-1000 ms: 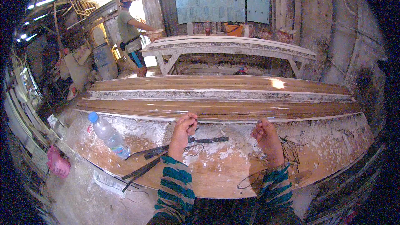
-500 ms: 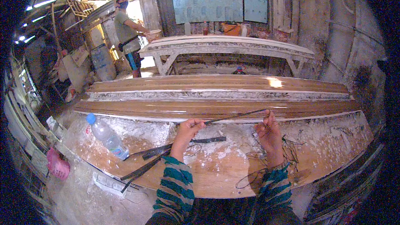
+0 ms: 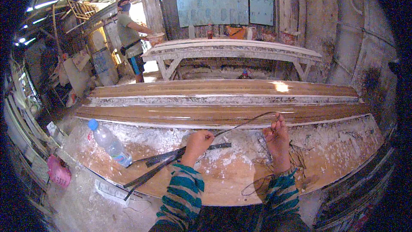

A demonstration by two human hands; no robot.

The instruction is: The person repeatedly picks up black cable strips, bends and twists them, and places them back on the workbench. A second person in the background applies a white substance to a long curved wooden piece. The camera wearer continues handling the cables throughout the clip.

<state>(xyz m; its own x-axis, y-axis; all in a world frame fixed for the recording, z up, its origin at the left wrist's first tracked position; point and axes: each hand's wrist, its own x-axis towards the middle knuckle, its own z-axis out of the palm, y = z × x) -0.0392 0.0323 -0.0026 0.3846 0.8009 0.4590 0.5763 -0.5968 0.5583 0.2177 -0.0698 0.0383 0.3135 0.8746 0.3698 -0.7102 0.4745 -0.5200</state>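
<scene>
A thin black strip [image 3: 244,123] bows upward between my two hands, above the near part of the wooden table [image 3: 223,191]. My left hand [image 3: 197,146] pinches its left end between thumb and fingers. At the other end, my right hand [image 3: 277,144] is raised with its fingertips closed on the strip. Wider black strips [image 3: 156,169] lie on the table beneath and beside my left wrist. Around my right wrist spreads a loose tangle of thin dark strands [image 3: 302,157]. Farther left, a clear plastic bottle with a blue cap [image 3: 110,144] lies on the tabletop.
Two long, glossy brown mouldings [image 3: 193,113] with white edges run across behind my hands. Beyond them stands a white-smeared bench [image 3: 240,53]. Another person [image 3: 131,36] stands at its left end. A pink basket [image 3: 59,171] and a white printed item [image 3: 110,192] are lower left.
My left hand has moved slightly right and down, toward my right hand. The strip, nearly straight before, now curves upward. My right hand stays almost in place.
</scene>
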